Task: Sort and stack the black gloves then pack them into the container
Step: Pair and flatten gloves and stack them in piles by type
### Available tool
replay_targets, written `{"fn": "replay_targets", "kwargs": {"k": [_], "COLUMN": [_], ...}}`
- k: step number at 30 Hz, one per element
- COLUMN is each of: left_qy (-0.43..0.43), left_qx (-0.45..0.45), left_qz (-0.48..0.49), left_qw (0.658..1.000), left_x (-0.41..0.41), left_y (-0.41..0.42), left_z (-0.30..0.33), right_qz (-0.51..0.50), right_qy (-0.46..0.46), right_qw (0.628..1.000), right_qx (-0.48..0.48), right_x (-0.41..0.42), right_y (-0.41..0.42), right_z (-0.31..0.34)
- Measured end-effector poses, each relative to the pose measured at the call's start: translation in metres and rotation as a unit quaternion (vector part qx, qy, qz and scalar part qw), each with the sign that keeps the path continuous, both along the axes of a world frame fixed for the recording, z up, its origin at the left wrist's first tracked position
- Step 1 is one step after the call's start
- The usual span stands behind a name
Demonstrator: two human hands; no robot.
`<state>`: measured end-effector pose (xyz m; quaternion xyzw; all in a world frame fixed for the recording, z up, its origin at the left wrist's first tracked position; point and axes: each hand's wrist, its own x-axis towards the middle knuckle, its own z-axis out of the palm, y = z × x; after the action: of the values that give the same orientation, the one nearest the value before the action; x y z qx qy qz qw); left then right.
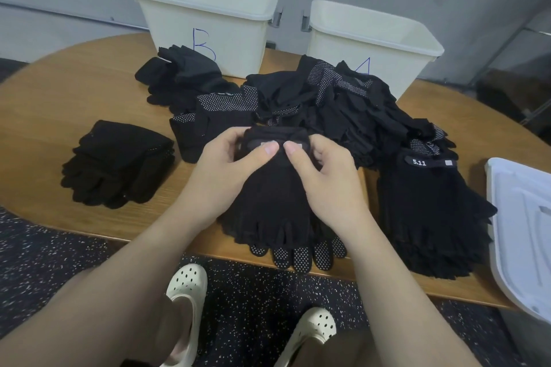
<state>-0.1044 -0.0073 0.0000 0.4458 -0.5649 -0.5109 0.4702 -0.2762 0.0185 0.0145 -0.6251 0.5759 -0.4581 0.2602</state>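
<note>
Mid-sort here, both hands working one glove at the near middle of the surface. Left hand and right hand both pinching the cuff end, thumbs pressed side by side on the grey strap label, other fingers curled over the far edge, so grasping, not released. Glove's long axis running straight away from the body: cuff far, fingertips pointing back toward the near edge, lying on top of a dotted glove whose tips poke out underneath. Hands about equally close, one each side of the centre line. Looks like a match for the strapped stack just to the right, labelled 5.11 and laid the same way round, so probably a short sideways carry with the right hand nearer, no turning needed. Plain stack sitting well off to the left, unsorted heap just beyond the hands. Bin B and bin A at the back, both behind the heap, nothing visible inside from this angle. White lid at the far right edge. Packing not started by the look of it.
</note>
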Motion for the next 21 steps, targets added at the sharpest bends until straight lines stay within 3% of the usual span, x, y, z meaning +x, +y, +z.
{"fn": "replay_targets", "kwargs": {"k": [2,8,13,21], "left_qy": [0.038,0.038,-0.002,0.032], "left_qx": [0.053,0.113,0.096,0.063], "left_qz": [-0.045,-0.13,-0.169,-0.192], "left_qw": [0.997,0.984,0.981,0.979], "left_x": [0.003,0.006,0.003,-0.066], "left_y": [0.005,0.015,0.021,0.033], "left_z": [0.002,0.003,0.007,0.022], "right_qz": [-0.009,-0.023,-0.013,-0.108], "right_qy": [-0.002,-0.022,-0.062,-0.02], "right_qw": [1.0,0.998,0.997,0.993], "right_qx": [-0.027,-0.046,-0.054,-0.035], "right_x": [0.001,-0.004,-0.019,-0.087], "right_y": [0.0,0.003,0.011,0.042], "right_z": [0.002,0.013,0.027,0.079]}}
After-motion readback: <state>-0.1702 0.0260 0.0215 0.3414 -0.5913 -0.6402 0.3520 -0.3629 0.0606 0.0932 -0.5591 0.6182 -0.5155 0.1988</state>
